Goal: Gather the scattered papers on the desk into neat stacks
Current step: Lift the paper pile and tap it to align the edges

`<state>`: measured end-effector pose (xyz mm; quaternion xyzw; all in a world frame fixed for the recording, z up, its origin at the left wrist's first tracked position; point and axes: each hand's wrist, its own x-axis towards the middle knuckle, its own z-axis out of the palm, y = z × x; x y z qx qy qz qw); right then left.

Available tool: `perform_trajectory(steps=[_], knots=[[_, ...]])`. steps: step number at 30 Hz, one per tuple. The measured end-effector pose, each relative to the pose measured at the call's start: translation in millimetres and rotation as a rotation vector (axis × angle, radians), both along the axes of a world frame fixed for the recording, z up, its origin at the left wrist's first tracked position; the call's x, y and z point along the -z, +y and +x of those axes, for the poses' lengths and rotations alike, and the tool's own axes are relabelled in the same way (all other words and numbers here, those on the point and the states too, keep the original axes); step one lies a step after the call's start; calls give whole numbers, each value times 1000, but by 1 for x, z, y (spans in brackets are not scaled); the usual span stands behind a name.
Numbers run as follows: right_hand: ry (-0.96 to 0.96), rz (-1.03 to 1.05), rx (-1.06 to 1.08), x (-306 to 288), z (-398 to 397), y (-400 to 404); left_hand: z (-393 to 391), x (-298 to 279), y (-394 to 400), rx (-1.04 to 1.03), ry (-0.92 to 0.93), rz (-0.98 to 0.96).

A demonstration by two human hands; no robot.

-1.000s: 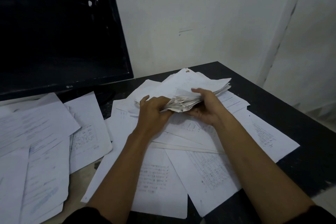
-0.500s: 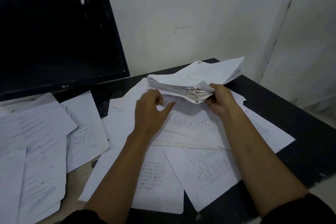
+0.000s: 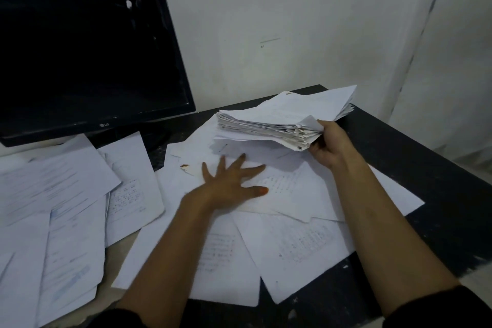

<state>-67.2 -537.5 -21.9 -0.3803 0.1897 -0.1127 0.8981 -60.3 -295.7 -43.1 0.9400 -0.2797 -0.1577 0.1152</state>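
My right hand (image 3: 328,145) grips the near right corner of a thick stack of white papers (image 3: 279,120), lifted and tilted above the desk. My left hand (image 3: 231,182) lies flat with fingers spread on the loose printed sheets (image 3: 292,194) below the stack. More scattered sheets (image 3: 221,255) overlap in front of my arms. A second spread of papers (image 3: 53,208) covers the desk's left side.
A black monitor (image 3: 87,56) stands at the back left, its base partly hidden by sheets. The dark desk (image 3: 426,168) ends at the right and front edges. A white wall rises close behind the desk.
My right hand lifted the stack up and to the right. My left hand let go of the stack, dropped and spread flat on the sheets underneath.
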Motion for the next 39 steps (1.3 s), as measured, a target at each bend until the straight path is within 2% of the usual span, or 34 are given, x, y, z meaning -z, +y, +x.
perform_trajectory(steps=[3,6,11,15,20,26,30,32,36,39], knots=[[-10,-33,-41,-2,-2,5,15,-8,35,-76,40,49],[-15,-66,-82,-2,-4,4,24,-10,62,-177,62,7],[-32,-99,-162,-3,-9,7,25,0,67,-357,-24,-81],[-37,-88,-237,-4,-11,5,20,5,56,-324,-23,-36],[-6,-113,-277,-4,-14,3,28,-7,73,-225,83,-129],[160,-216,-431,-2,-21,2,36,-14,99,-243,155,-205],[208,-374,-507,-2,-19,5,50,1,111,-387,132,-177],[224,-494,-486,-4,-16,6,53,1,111,-388,123,-168],[223,-840,-371,-4,-10,8,46,-9,107,-377,128,-231],[209,-1035,-379,-7,-8,14,48,-9,111,-414,156,-245]])
